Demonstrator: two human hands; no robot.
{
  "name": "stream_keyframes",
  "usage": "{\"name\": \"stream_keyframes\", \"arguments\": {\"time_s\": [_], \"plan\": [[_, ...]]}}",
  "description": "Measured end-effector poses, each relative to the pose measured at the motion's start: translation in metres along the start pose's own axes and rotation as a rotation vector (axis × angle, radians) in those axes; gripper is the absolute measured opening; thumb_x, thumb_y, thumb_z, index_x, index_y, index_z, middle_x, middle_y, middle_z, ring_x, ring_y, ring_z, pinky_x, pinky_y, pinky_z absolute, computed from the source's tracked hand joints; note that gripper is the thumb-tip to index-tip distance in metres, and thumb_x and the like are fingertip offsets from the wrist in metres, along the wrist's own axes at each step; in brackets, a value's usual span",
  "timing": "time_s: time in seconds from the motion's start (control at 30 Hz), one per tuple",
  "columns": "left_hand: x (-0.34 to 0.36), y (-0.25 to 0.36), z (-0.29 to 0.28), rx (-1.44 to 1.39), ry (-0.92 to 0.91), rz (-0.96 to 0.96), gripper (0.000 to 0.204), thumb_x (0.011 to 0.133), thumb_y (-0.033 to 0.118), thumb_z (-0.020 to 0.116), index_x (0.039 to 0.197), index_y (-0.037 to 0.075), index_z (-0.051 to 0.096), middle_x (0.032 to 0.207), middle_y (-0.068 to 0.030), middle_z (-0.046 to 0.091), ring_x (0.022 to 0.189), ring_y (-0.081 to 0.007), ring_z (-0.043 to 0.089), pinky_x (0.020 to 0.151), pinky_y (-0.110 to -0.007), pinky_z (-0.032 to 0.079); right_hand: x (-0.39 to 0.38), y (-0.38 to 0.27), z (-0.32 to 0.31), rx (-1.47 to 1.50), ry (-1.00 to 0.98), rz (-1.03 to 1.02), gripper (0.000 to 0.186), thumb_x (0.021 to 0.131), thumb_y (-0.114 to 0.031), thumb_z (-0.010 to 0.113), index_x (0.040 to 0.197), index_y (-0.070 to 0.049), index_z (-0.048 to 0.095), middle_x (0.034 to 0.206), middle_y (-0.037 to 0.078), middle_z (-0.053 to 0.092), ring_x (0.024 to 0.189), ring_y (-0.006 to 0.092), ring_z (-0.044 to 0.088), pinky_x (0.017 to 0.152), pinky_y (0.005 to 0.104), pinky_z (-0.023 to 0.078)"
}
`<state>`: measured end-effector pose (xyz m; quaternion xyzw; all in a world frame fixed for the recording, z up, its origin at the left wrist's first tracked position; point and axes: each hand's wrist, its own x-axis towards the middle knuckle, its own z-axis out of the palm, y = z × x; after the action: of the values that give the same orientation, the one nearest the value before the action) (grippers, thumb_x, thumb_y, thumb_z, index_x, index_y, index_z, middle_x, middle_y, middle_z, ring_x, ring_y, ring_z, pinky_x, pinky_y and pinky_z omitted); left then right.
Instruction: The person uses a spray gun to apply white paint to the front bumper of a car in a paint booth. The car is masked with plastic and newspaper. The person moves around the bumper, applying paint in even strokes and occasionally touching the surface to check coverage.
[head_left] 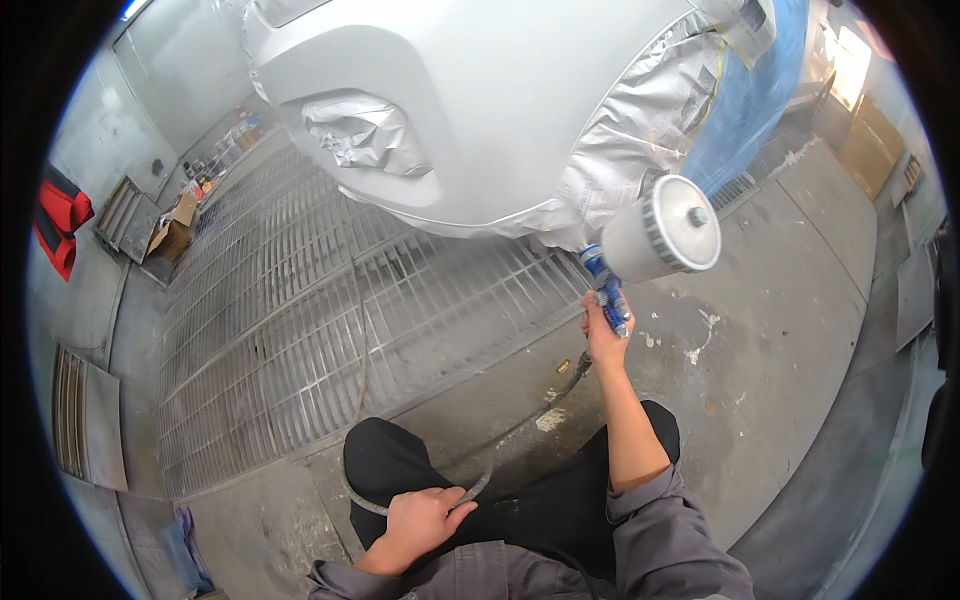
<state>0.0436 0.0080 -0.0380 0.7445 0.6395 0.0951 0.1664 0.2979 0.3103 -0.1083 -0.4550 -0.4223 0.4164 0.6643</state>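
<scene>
My right hand [603, 328] is wrapped round the handle of a blue spray gun [603, 280], which has a large whitish paint cup [645, 235] on top. The gun points at the lower edge of a light grey car bumper [480, 110], close to the masked wheel area. An air hose [540, 412] runs from the gun's handle down between my knees. My left hand [422, 522] is closed round that hose above my lap. Crumpled silvery masking paper [365, 135] fills the bumper's opening, and more masking paper [645, 120] covers the wheel side.
Blue sheeting [750, 110] hangs behind the masking paper. A metal floor grating [330, 310] spreads under and left of the bumper, beside paint-spotted concrete [740, 360]. Along the left wall are an open cardboard box [175, 225], a red and black item [62, 218] and leaning panels [85, 420].
</scene>
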Motion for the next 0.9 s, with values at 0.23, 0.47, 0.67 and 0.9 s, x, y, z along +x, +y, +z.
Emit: {"name": "stream_keyframes", "arguments": {"time_s": [0.23, 0.47, 0.67, 0.9], "plan": [[0.009, -0.001, -0.001, 0.003, 0.078, -0.014, 0.027, 0.091, 0.042, 0.074, 0.09, 0.014, 0.073, 0.07, -0.0048, 0.068, 0.064, -0.0285, 0.069, 0.054, -0.041, 0.052, 0.022, 0.027, -0.012, -0.05, 0.304, 0.027, 0.014, 0.098, -0.015, 0.072, 0.103, -0.004, 0.064, 0.067, -0.004, 0.055, 0.054, 0.0052, 0.05, 0.049, 0.026, 0.041], [0.011, 0.002, -0.003, 0.009, 0.034, -0.019, 0.029, 0.092, 0.043, 0.072, 0.089, 0.015, 0.072, 0.068, -0.0045, 0.067, 0.063, -0.0287, 0.069, 0.053, -0.042, 0.052, -0.021, 0.051, 0.031, -0.149, -0.06, -0.094, 0.015, 0.096, -0.015, 0.075, 0.092, -0.005, 0.063, 0.067, -0.003, 0.057, 0.06, 0.0043, 0.051, 0.053, 0.0252, 0.042], [0.011, 0.003, 0.001, 0.003, 0.016, -0.028, 0.029, 0.09, 0.044, 0.074, 0.092, 0.016, 0.075, 0.069, -0.0045, 0.068, 0.064, -0.0285, 0.069, 0.054, -0.041, 0.052, -0.044, 0.055, 0.063, -0.136, -0.469, -0.243, 0.034, 0.084, -0.008, 0.081, 0.114, 0.001, 0.068, 0.091, 0.014, 0.074, 0.08, 0.0173, 0.071, 0.072, 0.0324, 0.055], [0.013, 0.006, -0.014, 0.003, -0.001, -0.058, 0.024, 0.089, 0.038, 0.077, 0.093, 0.014, 0.078, 0.076, -0.0073, 0.072, 0.07, -0.0294, 0.071, 0.058, -0.041, 0.054, -0.011, 0.05, 0.035, -0.006, -0.185, 0.034, 0.026, 0.092, -0.018, 0.079, 0.109, 0.0, 0.071, 0.078, 0.002, 0.069, 0.068, 0.0054, 0.058, 0.061, 0.0246, 0.048]]}}
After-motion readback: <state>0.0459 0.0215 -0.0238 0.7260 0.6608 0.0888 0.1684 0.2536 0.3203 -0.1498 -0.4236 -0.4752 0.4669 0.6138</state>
